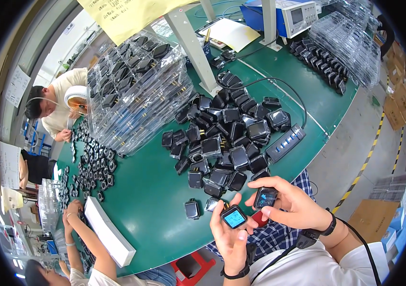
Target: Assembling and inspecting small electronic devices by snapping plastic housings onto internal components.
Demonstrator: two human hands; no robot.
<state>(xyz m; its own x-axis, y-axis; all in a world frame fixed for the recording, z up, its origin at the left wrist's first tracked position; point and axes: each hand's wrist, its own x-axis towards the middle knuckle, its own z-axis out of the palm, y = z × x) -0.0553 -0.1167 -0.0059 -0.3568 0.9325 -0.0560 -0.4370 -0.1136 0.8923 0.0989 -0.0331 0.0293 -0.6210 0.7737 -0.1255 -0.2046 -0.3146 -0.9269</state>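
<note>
My left hand (230,241) grips a strapless smartwatch (234,217) whose square screen glows light blue. Close to its right, my right hand (294,204) holds a second smartwatch (265,197) between thumb and fingers; its dark screen shows small blue icons. Both are lifted above the near table edge, screens facing up. Just beyond my hands, one loose smartwatch (192,209) lies alone on the green table (157,224). A large heap of black smartwatches (231,128), many in clear film, spreads farther out. Part of another wrapped one shows beside my left fingertips.
A black multi-port hub (285,144) with a cable sits right of the heap. Stacked clear trays (141,95) rise at back left, near a metal post (191,47). A white long box (110,231) lies left. Two co-workers (67,95) handle watches along the left side.
</note>
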